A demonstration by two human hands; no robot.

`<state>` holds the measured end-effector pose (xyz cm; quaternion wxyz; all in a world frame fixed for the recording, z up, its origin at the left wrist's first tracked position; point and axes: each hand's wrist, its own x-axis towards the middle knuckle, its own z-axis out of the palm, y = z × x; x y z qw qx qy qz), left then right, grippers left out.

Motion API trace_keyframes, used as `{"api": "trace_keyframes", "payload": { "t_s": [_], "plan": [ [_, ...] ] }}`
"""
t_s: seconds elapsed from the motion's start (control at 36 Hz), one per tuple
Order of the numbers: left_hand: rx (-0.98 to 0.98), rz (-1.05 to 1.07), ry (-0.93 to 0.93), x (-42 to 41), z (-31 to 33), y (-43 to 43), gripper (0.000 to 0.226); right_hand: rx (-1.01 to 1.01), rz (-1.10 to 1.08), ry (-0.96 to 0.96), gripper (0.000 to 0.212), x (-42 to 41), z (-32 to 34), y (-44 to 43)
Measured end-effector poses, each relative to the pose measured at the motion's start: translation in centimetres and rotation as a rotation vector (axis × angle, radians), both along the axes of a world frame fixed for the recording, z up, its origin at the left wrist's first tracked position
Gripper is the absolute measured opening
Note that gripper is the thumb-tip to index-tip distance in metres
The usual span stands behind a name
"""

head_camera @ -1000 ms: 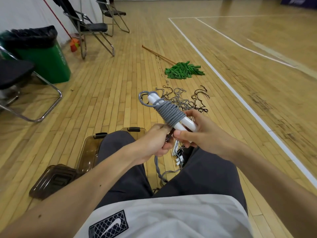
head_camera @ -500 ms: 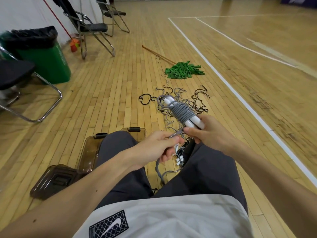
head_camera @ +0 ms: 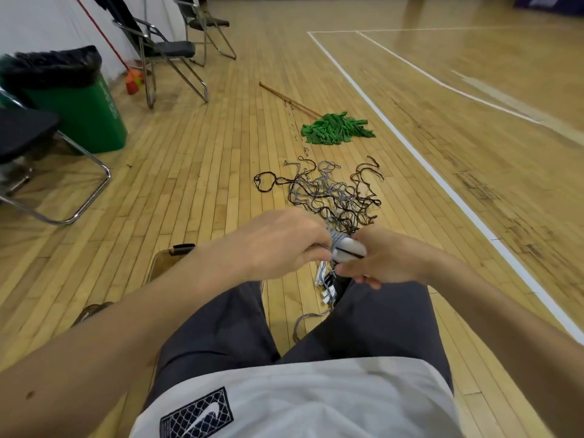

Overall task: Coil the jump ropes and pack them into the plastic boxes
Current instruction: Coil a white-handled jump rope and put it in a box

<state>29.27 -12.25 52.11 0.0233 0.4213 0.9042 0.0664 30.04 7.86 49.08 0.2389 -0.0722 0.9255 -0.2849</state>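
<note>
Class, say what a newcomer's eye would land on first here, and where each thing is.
Dead centre, the left hand and right hand grip a wound jump rope. Just beyond them a tangle of ropes sprawls on the wooden floor, with a green mop farther back.

Glossy wooden plank floor [head_camera: 221, 172], cloth-strip mop head [head_camera: 335, 129] at twelve o'clock, chrome metal chair frame [head_camera: 94, 184] at ten.

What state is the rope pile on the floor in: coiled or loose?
Loose. The rope pile sprawls in tangled, uneven loops across the wooden floor, not wound into coils.
</note>
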Motion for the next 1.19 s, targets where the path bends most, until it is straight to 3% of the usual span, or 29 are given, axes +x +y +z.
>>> {"api": "trace_keyframes", "payload": {
  "t_s": [0.11, 0.22, 0.39, 0.56, 0.69, 0.78, 0.92, 1.0, 1.06, 1.11, 1.19],
  "plan": [
    [0.004, -0.115, 0.088, -1.0, 1.8, 0.1, 0.028, 0.040, 0.098, -0.032, 0.030, 0.5, 1.2, -0.8],
    [0.084, -0.150, 0.040, -2.0, 2.3, 0.4, 0.026, 0.084, 0.176, -0.036, 0.032, 1.3, 2.3, -1.3],
    [0.277, -0.084, -0.316, -2.2, 2.5, 0.3, 0.010, 0.011, 0.313, -0.068, 0.027, 2.4, 3.6, -1.3],
    [0.495, -0.075, -0.649, -1.8, 1.7, -0.2, 0.016, -0.199, 0.446, -0.157, 0.021, 2.8, 4.0, -0.9],
    [0.634, -0.035, -0.879, -1.6, 0.4, -0.9, 0.011, -0.353, 0.453, -0.159, 0.010, 2.9, 3.4, -0.9],
    [0.748, -0.005, -1.008, -1.3, 0.0, -1.0, 0.011, -0.520, 0.417, -0.181, 0.019, 3.1, 3.0, -1.0],
    [0.913, 0.014, -1.051, -1.0, -0.5, -0.5, 0.020, -0.632, 0.365, -0.179, 0.024, 3.0, 2.8, -1.1],
    [1.004, 0.033, -1.050, -1.0, -1.1, -0.7, 0.012, -0.631, 0.317, -0.160, 0.026, 2.9, 2.8, -1.2],
    [1.054, 0.020, -1.078, -1.0, -1.6, -0.9, 0.012, -0.634, 0.275, -0.178, 0.037, 3.0, 2.7, -1.4],
    [1.127, 0.024, -1.122, -0.8, -1.9, -1.1, 0.023, -0.657, 0.237, -0.199, 0.052, 3.1, 2.7, -1.6],
    [1.202, 0.103, -1.147, -0.1, -2.0, -1.0, 0.062, -0.700, 0.197, -0.199, 0.058, 3.2, 2.7, -1.8]
  ]
}}
